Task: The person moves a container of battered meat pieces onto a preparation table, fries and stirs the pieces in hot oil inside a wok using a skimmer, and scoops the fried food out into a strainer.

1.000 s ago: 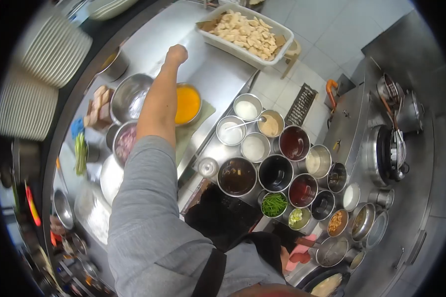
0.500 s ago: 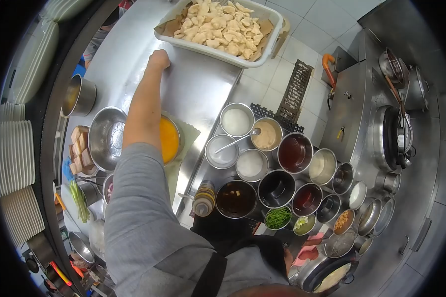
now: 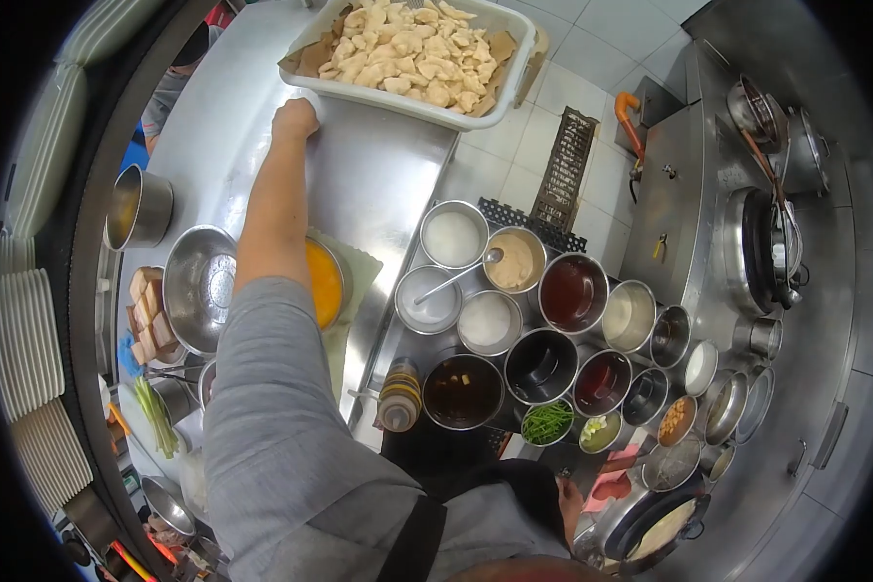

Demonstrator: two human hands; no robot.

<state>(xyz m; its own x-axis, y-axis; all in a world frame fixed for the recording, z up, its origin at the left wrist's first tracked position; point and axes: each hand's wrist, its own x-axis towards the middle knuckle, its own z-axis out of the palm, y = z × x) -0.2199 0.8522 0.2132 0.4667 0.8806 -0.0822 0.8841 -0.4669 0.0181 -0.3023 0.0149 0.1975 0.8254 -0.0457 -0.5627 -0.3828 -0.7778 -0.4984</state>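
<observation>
- Fingers of my left hand (image 3: 295, 119) curl closed by the far tub (image 3: 394, 103); contents, I cannot tell;
- sleeve (image 3: 270, 354) best clears the yellow liquid (image 3: 324, 285);
- right hand (image 3: 570, 504): grip unclear.

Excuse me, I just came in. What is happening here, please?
A person's left hand is stretched out over the steel counter, closed, with nothing visible in it, close to the white tub of pale pieces. The right hand is low, at the person's side. Metal pots of sauces and other ingredients stand to the right.
</observation>
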